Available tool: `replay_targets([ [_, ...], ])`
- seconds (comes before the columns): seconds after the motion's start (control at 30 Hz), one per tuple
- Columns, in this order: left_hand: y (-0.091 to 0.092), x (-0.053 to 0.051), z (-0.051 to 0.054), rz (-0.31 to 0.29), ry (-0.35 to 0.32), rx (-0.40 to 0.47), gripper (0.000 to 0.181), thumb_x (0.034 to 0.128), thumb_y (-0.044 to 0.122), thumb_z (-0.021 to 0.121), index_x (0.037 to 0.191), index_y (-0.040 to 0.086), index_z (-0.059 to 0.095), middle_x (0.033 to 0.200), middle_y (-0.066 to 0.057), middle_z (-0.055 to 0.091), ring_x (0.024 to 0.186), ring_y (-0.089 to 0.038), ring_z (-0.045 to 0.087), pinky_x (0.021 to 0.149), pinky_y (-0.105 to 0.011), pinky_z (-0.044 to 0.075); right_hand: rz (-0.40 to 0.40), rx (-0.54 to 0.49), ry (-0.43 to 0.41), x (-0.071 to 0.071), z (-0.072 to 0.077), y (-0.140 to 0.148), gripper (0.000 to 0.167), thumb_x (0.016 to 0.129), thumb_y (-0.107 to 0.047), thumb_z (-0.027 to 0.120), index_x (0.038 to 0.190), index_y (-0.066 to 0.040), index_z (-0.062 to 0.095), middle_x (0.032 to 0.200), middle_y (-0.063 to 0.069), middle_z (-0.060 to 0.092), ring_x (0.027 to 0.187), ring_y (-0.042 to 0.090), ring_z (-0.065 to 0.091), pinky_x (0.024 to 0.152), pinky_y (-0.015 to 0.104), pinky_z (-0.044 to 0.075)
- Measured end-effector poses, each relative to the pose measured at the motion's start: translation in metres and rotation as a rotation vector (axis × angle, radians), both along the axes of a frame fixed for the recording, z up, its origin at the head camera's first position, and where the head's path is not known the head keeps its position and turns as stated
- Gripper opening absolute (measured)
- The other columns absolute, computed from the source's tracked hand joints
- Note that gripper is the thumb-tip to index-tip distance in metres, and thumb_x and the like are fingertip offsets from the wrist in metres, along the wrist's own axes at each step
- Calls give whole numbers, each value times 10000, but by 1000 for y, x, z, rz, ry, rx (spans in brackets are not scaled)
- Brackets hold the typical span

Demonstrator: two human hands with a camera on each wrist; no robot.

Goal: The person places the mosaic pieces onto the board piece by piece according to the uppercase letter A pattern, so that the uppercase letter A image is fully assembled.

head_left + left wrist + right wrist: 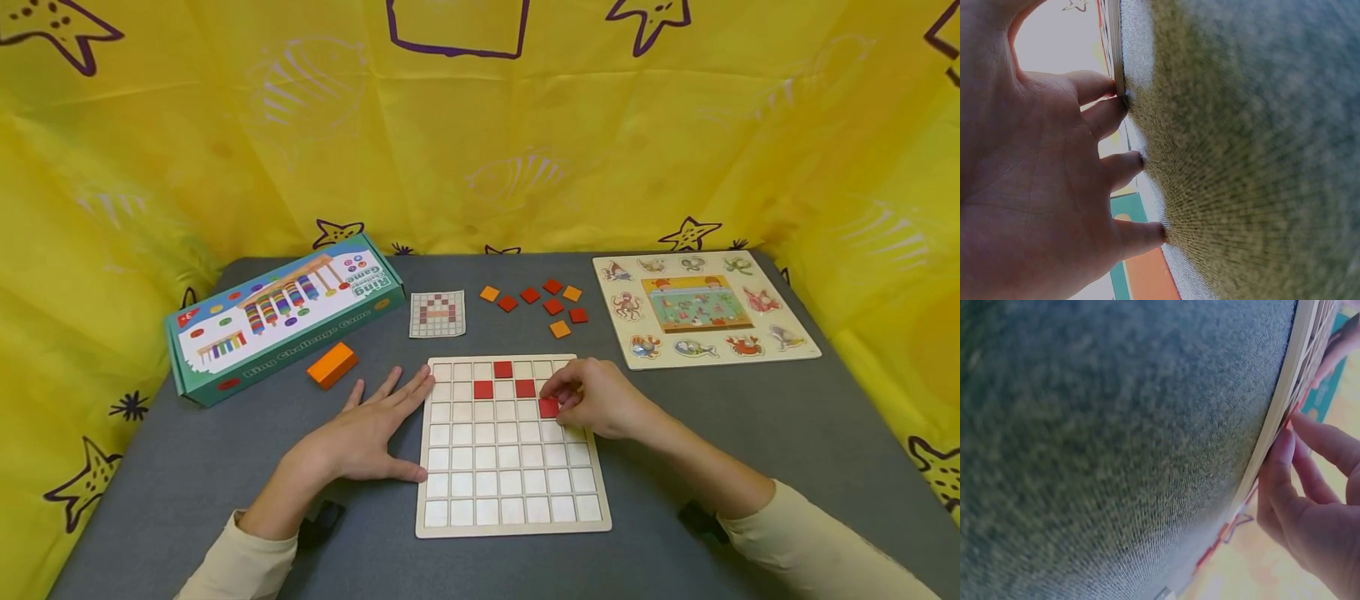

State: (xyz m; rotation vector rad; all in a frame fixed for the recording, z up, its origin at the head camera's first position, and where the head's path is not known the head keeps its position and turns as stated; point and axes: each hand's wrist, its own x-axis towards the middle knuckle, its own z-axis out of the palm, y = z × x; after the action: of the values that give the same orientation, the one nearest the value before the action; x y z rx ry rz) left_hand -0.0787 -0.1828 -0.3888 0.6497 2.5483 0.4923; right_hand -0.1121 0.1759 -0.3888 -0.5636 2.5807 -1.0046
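A pale wooden grid board (pixel 513 530) lies on the grey table. Three red square tiles sit in its upper cells: one red tile (pixel 502 369) in the top row, a left one (pixel 483 390) and a right one (pixel 525 388) a row lower. My right hand (pixel 603 400) pinches another red tile (pixel 549 408) over the third row, right of centre; in the right wrist view, the fingertips (pixel 1284 440) meet just above the board. With fingers spread, my left hand (pixel 363 437) touches the board's left edge. A small grid pattern card (pixel 437 314) lies behind the board.
Loose red and orange tiles (pixel 553 307) lie scattered behind the board. A green Ring Challenge Game box (pixel 292 312) is at the back left, with an orange block (pixel 332 365) before it. To the back right lies a sea-animal puzzle board (pixel 708 350). Yellow cloth (pixel 450 125) surrounds the table.
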Motion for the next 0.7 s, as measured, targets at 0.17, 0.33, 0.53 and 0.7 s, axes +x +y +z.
replay_targets([
  [0.17,-1,0,-2,2,-1,-5,1239,777,629,841,1694,221,115,1774,25,17,1624,-405,2,1180,-789,-38,0,-2,-5,-5,1,3,267,768,9,816,1009,-108,815,913,-2,746,810,147,640,710,242,539],
  [0.33,0,0,-4,0,-4,-10,1241,774,622,846,1694,227,113,1773,35,15,1625,-400,-2,1181,-788,-43,-24,-16,3,-16,1,7,259,793,-33,824,1043,-102,807,896,10,752,816,139,647,718,257,524],
  [0.53,1,1,-4,0,-6,-8,1239,778,630,839,1694,232,105,1772,37,10,1625,-400,-4,1182,-787,-45,-120,-78,21,-36,3,15,249,829,-23,811,1076,-56,795,941,94,742,831,176,654,699,269,533],
  [0.7,0,0,-3,2,-9,-7,1239,781,635,834,1695,224,106,1773,29,13,1624,-406,-4,1177,-792,-47,-228,-94,58,-59,0,25,239,854,-21,806,1092,-36,790,1040,147,769,921,242,681,750,265,523],
])
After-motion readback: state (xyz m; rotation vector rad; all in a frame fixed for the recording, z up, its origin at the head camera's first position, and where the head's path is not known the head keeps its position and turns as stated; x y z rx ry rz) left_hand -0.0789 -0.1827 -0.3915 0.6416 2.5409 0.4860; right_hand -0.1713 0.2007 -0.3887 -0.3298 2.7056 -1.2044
